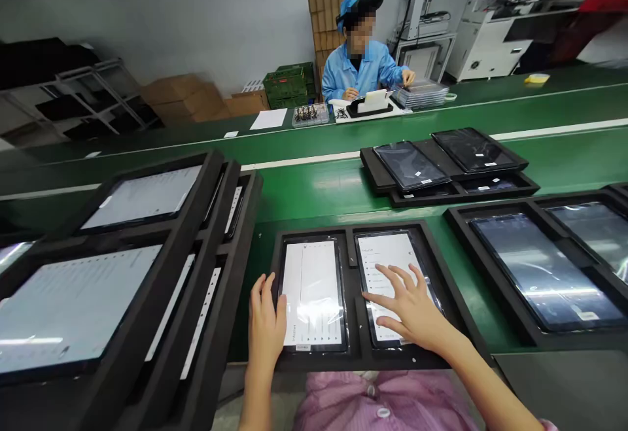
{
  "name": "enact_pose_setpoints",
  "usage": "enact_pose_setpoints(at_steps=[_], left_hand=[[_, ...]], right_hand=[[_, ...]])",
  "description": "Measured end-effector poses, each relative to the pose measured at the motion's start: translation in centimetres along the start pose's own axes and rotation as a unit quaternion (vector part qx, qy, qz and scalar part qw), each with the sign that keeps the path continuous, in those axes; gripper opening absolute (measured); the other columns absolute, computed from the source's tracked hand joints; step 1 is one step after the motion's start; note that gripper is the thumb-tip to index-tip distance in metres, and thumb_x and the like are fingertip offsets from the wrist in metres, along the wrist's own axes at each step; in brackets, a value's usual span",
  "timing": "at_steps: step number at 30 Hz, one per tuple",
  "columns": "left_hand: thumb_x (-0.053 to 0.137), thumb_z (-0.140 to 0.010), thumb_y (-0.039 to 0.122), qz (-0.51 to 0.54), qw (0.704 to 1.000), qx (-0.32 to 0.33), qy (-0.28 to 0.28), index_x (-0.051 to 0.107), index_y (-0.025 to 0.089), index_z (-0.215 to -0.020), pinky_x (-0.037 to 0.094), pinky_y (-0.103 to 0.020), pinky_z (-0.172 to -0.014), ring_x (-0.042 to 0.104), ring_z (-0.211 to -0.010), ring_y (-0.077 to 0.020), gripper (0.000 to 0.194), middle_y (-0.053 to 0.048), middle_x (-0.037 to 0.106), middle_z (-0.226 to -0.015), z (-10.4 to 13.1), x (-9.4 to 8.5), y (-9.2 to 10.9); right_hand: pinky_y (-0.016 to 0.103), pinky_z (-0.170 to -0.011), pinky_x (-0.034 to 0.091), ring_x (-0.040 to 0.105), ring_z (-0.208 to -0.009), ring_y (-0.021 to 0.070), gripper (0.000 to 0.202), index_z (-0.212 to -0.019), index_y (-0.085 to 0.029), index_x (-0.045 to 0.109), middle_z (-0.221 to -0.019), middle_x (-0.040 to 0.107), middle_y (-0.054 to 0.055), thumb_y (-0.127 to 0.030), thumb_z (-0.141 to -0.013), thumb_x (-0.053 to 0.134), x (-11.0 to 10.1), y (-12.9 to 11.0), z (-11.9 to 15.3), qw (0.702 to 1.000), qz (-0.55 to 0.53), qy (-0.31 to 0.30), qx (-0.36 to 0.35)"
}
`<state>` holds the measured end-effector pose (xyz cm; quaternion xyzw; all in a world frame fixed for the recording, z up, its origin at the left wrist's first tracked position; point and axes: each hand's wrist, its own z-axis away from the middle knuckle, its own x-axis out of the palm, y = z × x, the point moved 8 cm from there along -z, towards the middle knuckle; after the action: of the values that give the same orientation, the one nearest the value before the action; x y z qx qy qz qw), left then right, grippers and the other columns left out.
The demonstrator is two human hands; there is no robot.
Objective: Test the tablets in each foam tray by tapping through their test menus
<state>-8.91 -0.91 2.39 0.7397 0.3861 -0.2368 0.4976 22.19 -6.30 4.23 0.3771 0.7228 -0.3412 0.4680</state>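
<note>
In front of me lies a black foam tray (350, 346) with two compartments. A tablet with a lit white screen (314, 287) is in the left compartment. Another lit tablet (380, 248), showing a list, sits in the right compartment. My left hand (265, 326) lies along the tray's left edge, thumb apart from the fingers, holding nothing. Over the right tablet my right hand (412, 307) is spread, its fingertips at the screen; whether each one touches the glass I cannot tell. The hand hides part of that screen.
Stacked foam trays with lit tablets (142, 199) rise on my left. To the right is another tray of dark-screened tablets (544, 267). Farther back, more tablets (412, 164) lie on stacked trays on the green belt (314, 189). Across it sits a person in blue (360, 68).
</note>
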Motion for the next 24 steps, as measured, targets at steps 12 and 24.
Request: enact_pose_setpoints(at_steps=[12,24], left_hand=[[0.093,-0.062,0.025,-0.020,0.954,0.048,-0.294,-0.005,0.032,-0.162,0.014,-0.075,-0.120,-0.001,-0.155,-0.0473,0.140,-0.021,-0.016,-0.168,2.2,0.6,1.0],[0.051,-0.098,0.042,0.122,0.984,-0.128,-0.023,0.031,0.027,-0.150,0.044,-0.056,-0.114,0.045,-0.143,-0.0326,0.058,-0.017,0.036,-0.158,0.4,-0.6,-2.2]], right_hand=[[0.058,-0.106,0.033,0.055,-0.109,0.0312,0.042,-0.105,-0.027,0.075,-0.122,0.058,0.010,-0.042,-0.107,0.036,-4.2,5.6,3.9,0.971,-0.099,0.211,0.053],[0.055,-0.102,0.033,0.055,-0.112,0.0307,0.054,-0.109,-0.028,0.077,-0.123,0.059,0.010,-0.046,-0.110,0.026,-2.7,5.0,3.6,0.979,-0.137,0.143,0.050]])
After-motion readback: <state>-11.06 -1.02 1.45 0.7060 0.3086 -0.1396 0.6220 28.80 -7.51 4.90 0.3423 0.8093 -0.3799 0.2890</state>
